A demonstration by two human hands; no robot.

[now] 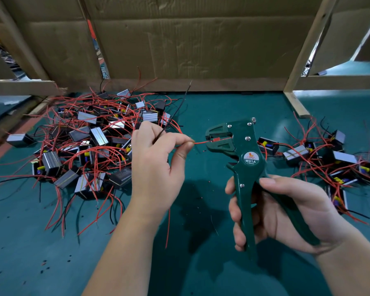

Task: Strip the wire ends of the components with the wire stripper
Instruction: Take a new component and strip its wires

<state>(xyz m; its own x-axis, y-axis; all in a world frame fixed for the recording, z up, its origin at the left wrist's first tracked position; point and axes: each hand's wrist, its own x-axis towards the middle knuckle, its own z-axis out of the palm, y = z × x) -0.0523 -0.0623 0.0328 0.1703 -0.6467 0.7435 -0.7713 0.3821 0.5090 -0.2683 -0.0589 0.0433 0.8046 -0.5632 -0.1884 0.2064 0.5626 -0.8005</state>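
Left hand (156, 165) pinches red wire (201, 142) – tip inside wire stripper (241, 154) head; right hand (286, 212) grips stripper handles above desk (201, 263).

Left hand (156, 159) feeds red wire (201, 142) into stripper (244, 150) (green) — right hand (286, 212) gripping.

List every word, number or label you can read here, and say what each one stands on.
"W01A": on the round label at the pivot of the green wire stripper, which the right hand holds.
Small line under "W01A" on the same label: too small to read.
Red emblem above it: no legible text.
Pale print on a black component in the left pile: too blurred to read.
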